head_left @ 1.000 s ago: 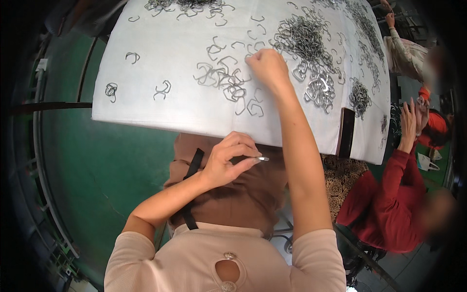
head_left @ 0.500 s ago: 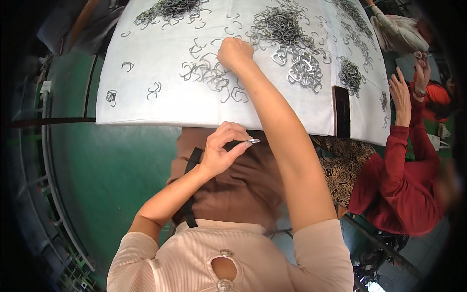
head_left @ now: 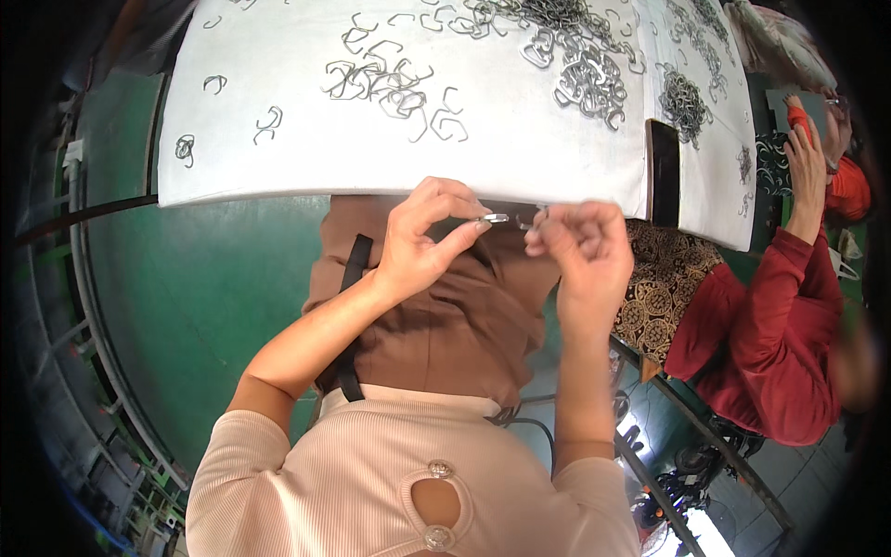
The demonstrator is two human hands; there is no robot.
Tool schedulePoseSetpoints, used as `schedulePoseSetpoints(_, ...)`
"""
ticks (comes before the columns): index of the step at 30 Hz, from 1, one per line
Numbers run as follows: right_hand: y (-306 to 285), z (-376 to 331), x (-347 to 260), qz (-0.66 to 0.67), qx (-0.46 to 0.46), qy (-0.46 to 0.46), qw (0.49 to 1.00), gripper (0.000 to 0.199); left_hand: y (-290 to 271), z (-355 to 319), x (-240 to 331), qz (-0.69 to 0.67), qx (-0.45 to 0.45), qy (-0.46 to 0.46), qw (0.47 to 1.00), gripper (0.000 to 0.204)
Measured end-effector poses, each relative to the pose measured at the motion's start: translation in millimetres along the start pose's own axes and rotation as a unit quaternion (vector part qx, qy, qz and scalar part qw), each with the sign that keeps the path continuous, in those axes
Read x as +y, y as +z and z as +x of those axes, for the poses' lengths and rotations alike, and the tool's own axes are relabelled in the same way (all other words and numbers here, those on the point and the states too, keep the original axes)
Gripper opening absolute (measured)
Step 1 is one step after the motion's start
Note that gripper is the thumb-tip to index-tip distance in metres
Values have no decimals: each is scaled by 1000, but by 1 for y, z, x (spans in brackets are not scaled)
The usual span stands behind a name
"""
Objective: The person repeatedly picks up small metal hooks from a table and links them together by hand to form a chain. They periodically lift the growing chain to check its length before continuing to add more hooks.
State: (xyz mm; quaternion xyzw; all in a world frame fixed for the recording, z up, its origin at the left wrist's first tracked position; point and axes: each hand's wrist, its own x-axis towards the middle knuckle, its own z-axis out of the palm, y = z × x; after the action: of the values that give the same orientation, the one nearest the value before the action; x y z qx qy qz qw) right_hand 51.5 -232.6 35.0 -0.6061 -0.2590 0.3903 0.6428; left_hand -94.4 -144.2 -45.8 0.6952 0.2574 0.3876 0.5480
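My left hand (head_left: 427, 237) is closed in a pinch just off the table's near edge, above my lap. Between its thumb and fingertips sits a small shiny metal piece (head_left: 497, 218), seen edge-on. Close by on the right, my right hand (head_left: 589, 243) is blurred by motion, its fingers pinching a thin bent metal clip (head_left: 522, 224). The two pieces are a short gap apart. On the white table (head_left: 306, 172) beyond lie scattered open bent clips (head_left: 376, 84) and a pile of brighter, thicker metal loops (head_left: 592, 88).
A dark phone (head_left: 664, 172) lies at the table's near right edge. Darker clips (head_left: 555, 13) are heaped farther back, and another heap (head_left: 685, 104) lies to the right. A co-worker in red sleeves (head_left: 770, 306) sits on the right, hands raised.
My right hand has come back from the scattered clips to beside my left hand, with a bent clip in its fingers. My left hand keeps its pinch. The view has shifted a little.
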Motion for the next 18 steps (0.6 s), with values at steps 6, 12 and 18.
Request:
schedulePoseSetpoints(6,9,-23,30,26,83,-78,993,21,13,5,5,4,-9,8,1000,11)
schedulePoseSetpoints(12,7,-23,41,9,90,-194,977,23,16,13,1,7,-68,51,996,19)
schedulePoseSetpoints(18,-4,-26,41,-18,83,-225,971,24,14,105,-28,216,-40,135,966,33)
